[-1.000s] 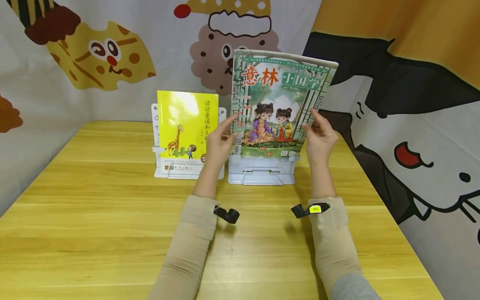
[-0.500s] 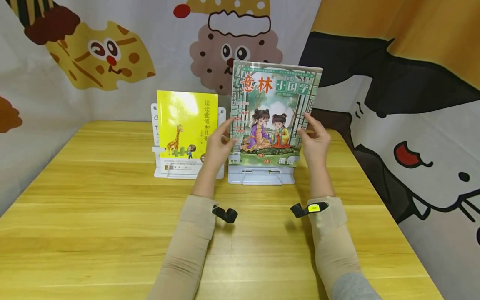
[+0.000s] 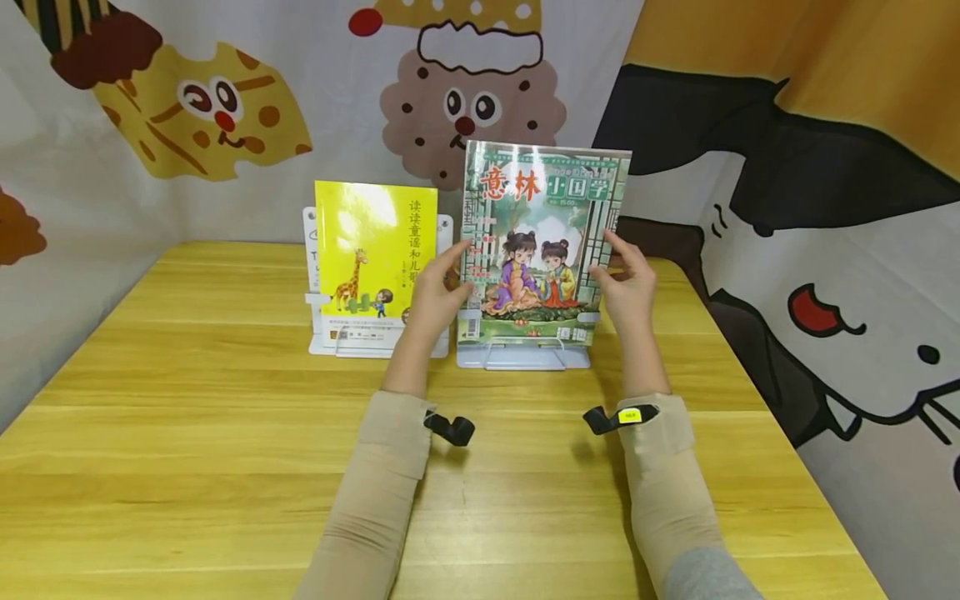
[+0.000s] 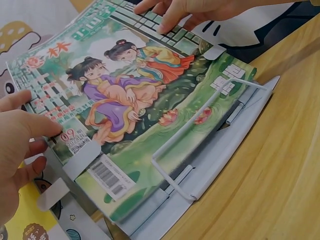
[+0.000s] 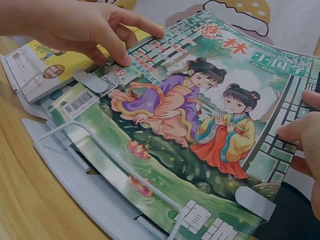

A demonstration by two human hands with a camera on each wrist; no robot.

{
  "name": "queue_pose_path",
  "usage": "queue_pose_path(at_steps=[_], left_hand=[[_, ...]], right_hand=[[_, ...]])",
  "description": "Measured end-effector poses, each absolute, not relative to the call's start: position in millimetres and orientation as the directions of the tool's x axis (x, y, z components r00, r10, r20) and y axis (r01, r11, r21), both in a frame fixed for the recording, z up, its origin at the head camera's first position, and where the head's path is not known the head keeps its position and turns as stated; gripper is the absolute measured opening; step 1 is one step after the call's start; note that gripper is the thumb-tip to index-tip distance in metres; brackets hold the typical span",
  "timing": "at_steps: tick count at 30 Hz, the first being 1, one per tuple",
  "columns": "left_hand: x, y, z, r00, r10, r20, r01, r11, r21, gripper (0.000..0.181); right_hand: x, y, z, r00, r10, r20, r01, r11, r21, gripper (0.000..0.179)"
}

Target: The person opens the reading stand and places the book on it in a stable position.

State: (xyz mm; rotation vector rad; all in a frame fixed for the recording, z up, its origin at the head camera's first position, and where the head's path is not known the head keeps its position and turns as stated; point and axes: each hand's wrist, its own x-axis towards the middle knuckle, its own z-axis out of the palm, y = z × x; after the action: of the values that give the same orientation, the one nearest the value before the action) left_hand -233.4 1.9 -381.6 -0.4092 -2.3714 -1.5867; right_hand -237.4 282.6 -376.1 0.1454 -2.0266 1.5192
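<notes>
A green-covered magazine (image 3: 540, 258), with two drawn children on its front, stands leaning back on a white book stand (image 3: 472, 359). My left hand (image 3: 437, 293) pinches its left edge, thumb on the cover. At the opposite edge, my right hand (image 3: 632, 283) grips it with the thumb in front. In the left wrist view, the wire bracket (image 4: 192, 117) and a side clip (image 4: 83, 160) lie in front of the lower cover. Whether the bottom edge touches the stand's ledge I cannot tell.
Just left of the magazine, a yellow book (image 3: 375, 242) with a giraffe sits on a second white stand (image 3: 316, 337). Both stands are on a wooden table (image 3: 187, 433). A cartoon-print curtain (image 3: 337, 108) hangs behind.
Both hands have lowered the magazine and brought it upright and leftward onto the stand. Its lower part has slid down behind the clips and wire bracket. The yellow book has not moved.
</notes>
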Motion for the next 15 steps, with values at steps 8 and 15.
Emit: queue_pose_path(at_steps=[8,15], left_hand=[[-232.8,-0.9,-382.3,-0.909,0.099,0.404,0.409,0.392,0.824,0.057],[-230.0,-5.0,-376.7,-0.923,0.145,0.356,0.382,0.444,0.811,0.058]], right_hand=[[-237.9,286.1,-381.9,-0.854,0.239,0.462,-0.358,0.374,-0.855,0.053],[-237.4,289.9,-382.1,-0.889,0.216,0.405,-0.307,0.376,-0.875,0.049]])
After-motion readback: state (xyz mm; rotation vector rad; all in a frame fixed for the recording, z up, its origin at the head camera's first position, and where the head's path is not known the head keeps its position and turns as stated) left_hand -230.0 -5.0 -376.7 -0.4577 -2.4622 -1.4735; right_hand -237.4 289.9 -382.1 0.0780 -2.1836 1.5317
